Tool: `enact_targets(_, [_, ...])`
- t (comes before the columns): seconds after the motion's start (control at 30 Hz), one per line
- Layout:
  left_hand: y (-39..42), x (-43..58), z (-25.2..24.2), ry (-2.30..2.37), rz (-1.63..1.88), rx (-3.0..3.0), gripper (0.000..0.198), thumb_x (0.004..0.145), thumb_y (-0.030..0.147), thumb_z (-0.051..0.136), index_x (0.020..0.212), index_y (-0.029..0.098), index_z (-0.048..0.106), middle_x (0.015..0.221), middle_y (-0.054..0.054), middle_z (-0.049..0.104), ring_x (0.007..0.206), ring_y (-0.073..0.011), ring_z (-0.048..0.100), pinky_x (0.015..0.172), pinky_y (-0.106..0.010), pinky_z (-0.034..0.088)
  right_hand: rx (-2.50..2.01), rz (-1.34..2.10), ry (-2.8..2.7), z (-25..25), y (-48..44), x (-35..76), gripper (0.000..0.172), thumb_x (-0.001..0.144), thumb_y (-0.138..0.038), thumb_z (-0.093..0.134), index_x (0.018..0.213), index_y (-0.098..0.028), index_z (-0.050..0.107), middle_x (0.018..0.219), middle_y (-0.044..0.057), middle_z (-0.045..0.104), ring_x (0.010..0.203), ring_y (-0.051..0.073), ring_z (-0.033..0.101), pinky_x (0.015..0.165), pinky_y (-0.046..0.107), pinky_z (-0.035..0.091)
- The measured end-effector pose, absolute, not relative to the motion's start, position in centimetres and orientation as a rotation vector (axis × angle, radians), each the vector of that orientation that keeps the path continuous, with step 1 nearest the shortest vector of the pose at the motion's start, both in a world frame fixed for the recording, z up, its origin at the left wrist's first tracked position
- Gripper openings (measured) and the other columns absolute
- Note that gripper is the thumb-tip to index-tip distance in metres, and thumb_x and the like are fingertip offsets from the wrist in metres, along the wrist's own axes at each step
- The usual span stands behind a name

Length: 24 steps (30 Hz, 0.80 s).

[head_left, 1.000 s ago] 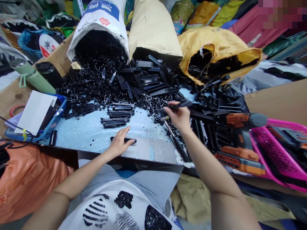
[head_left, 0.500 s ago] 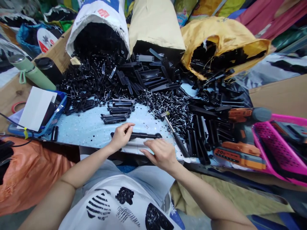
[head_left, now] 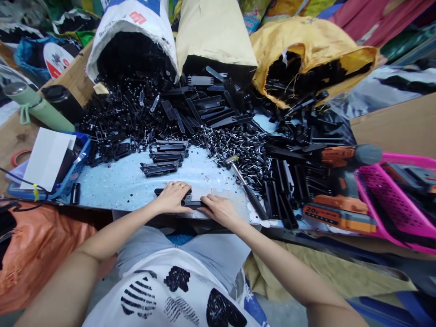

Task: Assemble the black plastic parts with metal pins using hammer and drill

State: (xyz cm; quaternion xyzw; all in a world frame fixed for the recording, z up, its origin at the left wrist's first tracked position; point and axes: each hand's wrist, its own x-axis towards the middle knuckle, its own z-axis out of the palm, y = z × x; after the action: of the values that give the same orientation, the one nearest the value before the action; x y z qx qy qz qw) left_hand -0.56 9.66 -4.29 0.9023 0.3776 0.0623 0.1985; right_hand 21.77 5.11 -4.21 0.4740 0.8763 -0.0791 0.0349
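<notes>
At the front edge of the table, a long black plastic part (head_left: 195, 200) lies mostly under my two hands. My left hand (head_left: 174, 198) is closed over its left stretch, fingers bent down on top and a ring on one finger. From the other side, my right hand (head_left: 220, 210) pinches the part's right end with thumb and fingers. Beyond the left hand sit several black folded-arm assemblies (head_left: 161, 168) in small stacks. To the right of my right hand lies a hammer (head_left: 247, 186), its metal head pointing away from me.
Loose screws with black heads (head_left: 235, 145) heap up behind the hammer. Black plastic parts (head_left: 119, 113) spill from a white sack (head_left: 136, 27). A cordless drill (head_left: 340, 195) lies by a pink basket (head_left: 398, 204). A blue basket (head_left: 83, 159) and green bottle (head_left: 41, 106) stand left.
My right hand has come down and left onto the black part, which now lies closer to me. My left hand has gone from a pinch above it to pressing over it.
</notes>
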Motion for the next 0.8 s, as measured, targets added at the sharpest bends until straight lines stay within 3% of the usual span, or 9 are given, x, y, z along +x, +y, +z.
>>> enact_targets(0.23, [8.8, -1.0, -5.1, 1.091, 0.342, 2.577, 0.059, 0.074, 0.060, 0.058, 0.111, 0.016, 0.048, 0.105, -0.013, 0.059, 0.097, -0.0281, 0.057, 0.079, -0.036, 0.042, 1.483, -0.068, 2.691, -1.9, 4.7, 21.1, 0.030, 0.094, -0.042, 0.038, 0.098, -0.020, 0.058, 0.089, 0.008, 0.061, 0.076, 0.018, 0.056, 0.061, 0.028, 0.030])
enact_targets(0.57, [8.6, -1.3, -5.9, 1.047, 0.536, 2.612, 0.042, 0.080, 0.054, 0.055, 0.100, 0.017, 0.054, 0.096, -0.010, 0.063, 0.090, -0.0236, 0.061, 0.075, -0.033, 0.046, 1.402, -0.117, 2.619, 1.9, 5.9, 20.3, 0.028, 0.092, -0.042, 0.043, 0.099, -0.019, 0.058, 0.091, 0.009, 0.060, 0.076, 0.018, 0.057, 0.060, 0.028, 0.029])
enact_targets(0.73, [8.6, -1.3, -5.4, 1.054, 0.363, 2.573, 0.048, 0.079, 0.060, 0.053, 0.100, 0.017, 0.054, 0.090, -0.008, 0.063, 0.084, -0.0226, 0.061, 0.073, -0.032, 0.046, 1.364, -0.235, 2.687, -0.1, 6.7, 21.8, 0.034, 0.092, -0.047, 0.041, 0.095, -0.018, 0.058, 0.089, 0.007, 0.060, 0.077, 0.016, 0.058, 0.060, 0.025, 0.031])
enact_targets(0.8, [9.9, -0.1, -5.1, 0.978, 0.225, 2.569, 0.053, 0.078, 0.063, 0.052, 0.104, 0.017, 0.053, 0.094, -0.008, 0.063, 0.091, -0.0243, 0.060, 0.078, -0.033, 0.046, 1.401, -0.328, 2.747, -2.2, 6.8, 22.9, 0.036, 0.092, -0.049, 0.041, 0.096, -0.018, 0.059, 0.089, 0.007, 0.060, 0.080, 0.016, 0.058, 0.063, 0.025, 0.035])
